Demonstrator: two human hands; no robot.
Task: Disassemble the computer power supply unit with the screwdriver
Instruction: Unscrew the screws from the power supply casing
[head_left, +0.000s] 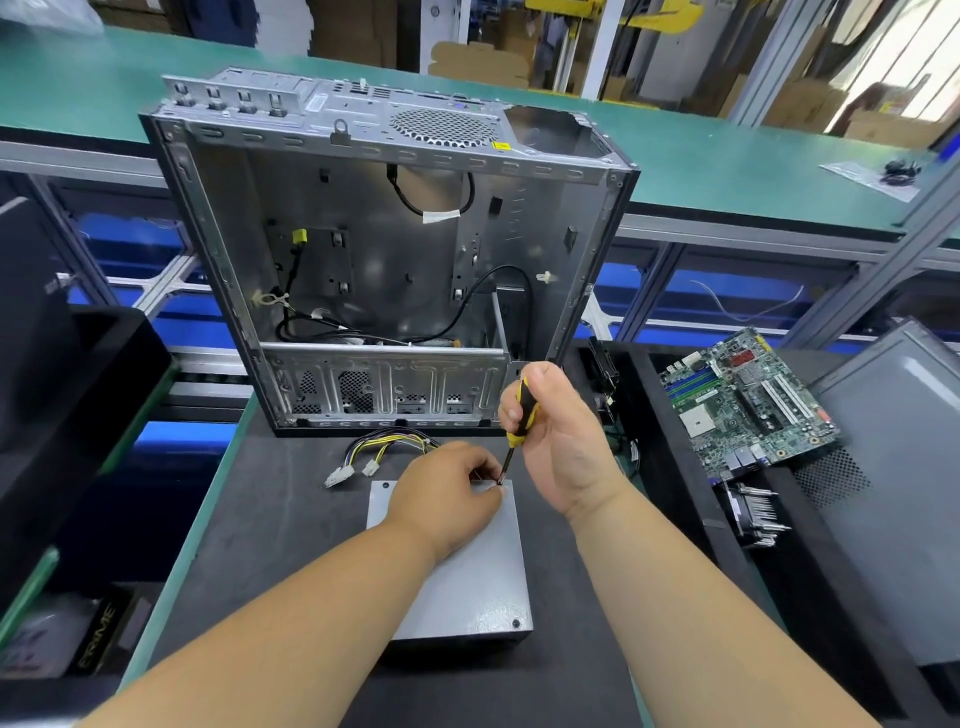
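A grey metal power supply unit (470, 582) lies flat on the black mat, its yellow and black cable bundle (382, 452) trailing toward the case. My right hand (558, 441) grips a yellow and black screwdriver (519, 421), held nearly upright with its tip on the unit's far right corner. My left hand (449, 499) rests on the unit's top, and its fingertips pinch the screwdriver's tip at that corner. A dark screw (516, 623) shows at the near right corner, another at the far left corner (386, 485).
An emptied silver computer case (384, 249) stands open just behind the unit. To the right lie a green motherboard (748, 400), a heatsink (753, 514) and a grey panel (898, 467). Black bins sit at the left, and a green conveyor runs behind.
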